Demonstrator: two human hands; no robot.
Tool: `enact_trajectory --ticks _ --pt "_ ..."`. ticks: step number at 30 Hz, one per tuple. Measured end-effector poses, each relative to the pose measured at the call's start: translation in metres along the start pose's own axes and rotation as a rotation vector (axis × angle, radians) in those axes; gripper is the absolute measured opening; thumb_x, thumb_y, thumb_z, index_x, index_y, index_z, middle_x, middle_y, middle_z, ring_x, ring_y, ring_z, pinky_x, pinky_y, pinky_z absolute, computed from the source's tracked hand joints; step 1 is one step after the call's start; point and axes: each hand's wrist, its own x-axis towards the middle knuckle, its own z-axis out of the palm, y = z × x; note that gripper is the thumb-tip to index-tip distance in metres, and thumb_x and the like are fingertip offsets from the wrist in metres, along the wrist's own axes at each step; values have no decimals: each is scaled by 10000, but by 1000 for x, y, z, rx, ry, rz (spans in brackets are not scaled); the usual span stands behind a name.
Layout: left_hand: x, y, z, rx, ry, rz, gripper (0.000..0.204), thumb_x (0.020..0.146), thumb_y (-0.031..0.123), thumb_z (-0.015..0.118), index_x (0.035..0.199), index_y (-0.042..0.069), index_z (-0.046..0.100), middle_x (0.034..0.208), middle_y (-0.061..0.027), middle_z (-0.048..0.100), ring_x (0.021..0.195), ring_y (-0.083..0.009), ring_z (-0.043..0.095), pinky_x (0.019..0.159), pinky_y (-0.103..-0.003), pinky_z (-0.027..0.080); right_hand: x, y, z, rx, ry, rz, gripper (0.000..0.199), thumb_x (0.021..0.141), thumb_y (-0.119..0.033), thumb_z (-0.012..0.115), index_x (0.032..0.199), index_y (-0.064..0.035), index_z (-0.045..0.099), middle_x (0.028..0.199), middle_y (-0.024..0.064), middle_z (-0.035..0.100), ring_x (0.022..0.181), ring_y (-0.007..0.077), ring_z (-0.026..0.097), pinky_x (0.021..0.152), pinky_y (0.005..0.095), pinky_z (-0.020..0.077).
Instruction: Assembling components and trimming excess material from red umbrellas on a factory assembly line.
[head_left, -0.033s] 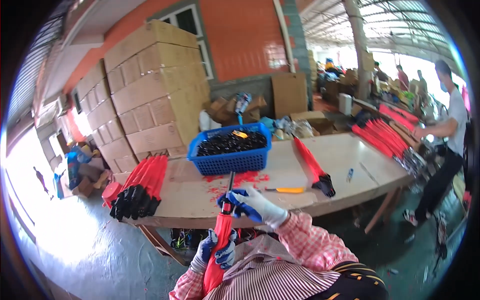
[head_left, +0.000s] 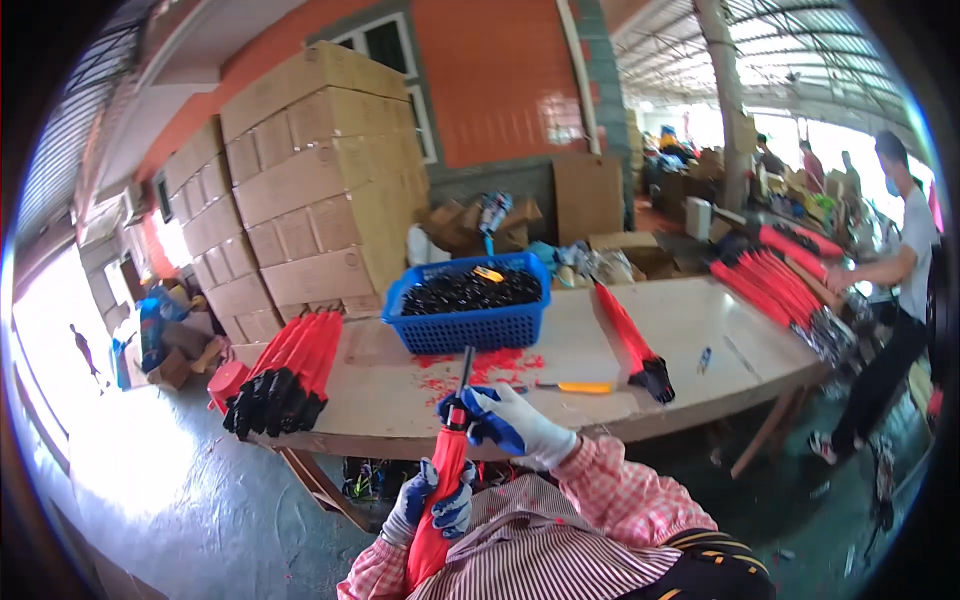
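Note:
I hold a folded red umbrella (head_left: 440, 500) upright in front of my chest, its thin dark shaft pointing up toward the table. My left hand (head_left: 437, 498), in a blue-palmed glove, grips the red fabric low down. My right hand (head_left: 505, 420), gloved the same, closes around the top of the fabric where the shaft comes out. Behind it on the wooden table (head_left: 400, 390) stands a blue plastic basket (head_left: 470, 315) full of small black parts, with red scraps (head_left: 480, 365) scattered in front.
A stack of red umbrellas (head_left: 290, 375) lies at the table's left end, one single umbrella (head_left: 628, 340) to the right, a yellow-handled tool (head_left: 575, 387) between. More umbrellas (head_left: 780, 285) lie far right, where a person (head_left: 895, 290) stands. Cardboard boxes (head_left: 310, 190) are piled behind.

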Motion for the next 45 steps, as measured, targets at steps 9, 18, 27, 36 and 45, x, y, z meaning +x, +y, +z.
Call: enact_trajectory --ticks 9,18,27,36,45 --pt "-11 35 -7 38 21 -18 681 1019 640 573 1308 26 506 676 -15 483 524 -153 483 537 -324 438 31 15 24 -29 110 49 401 1095 -282 613 1363 15 649 1203 77 733 1065 155 697 887 317 583" --pt "97 100 -109 -268 -149 -161 516 1010 447 675 1286 39 519 652 -26 539 517 -169 542 502 -337 459 110 75 -100 310 -41 14 473 1069 -314 651 1408 13 608 1329 112 687 1228 223 659 1116 384 492" --pt "177 112 -221 1150 704 114 346 854 151 846 1107 -28 691 770 -123 722 681 -187 695 663 -353 550 151 144 -177 -56 185 60 358 1027 -169 687 1317 40 674 1209 101 741 1127 149 658 1065 316 487" --pt "185 118 -225 1380 734 253 285 835 148 861 1028 -19 735 825 -119 770 765 -176 733 723 -349 562 159 147 -151 -145 481 188 283 981 -157 742 1199 23 736 1051 64 776 945 80 675 899 282 548" --pt "153 151 -209 625 414 173 440 787 165 912 1145 -14 730 934 -52 759 863 -163 734 794 -355 593 162 61 -150 -166 360 114 278 993 -172 731 1186 28 732 953 -3 743 839 63 640 790 253 535"
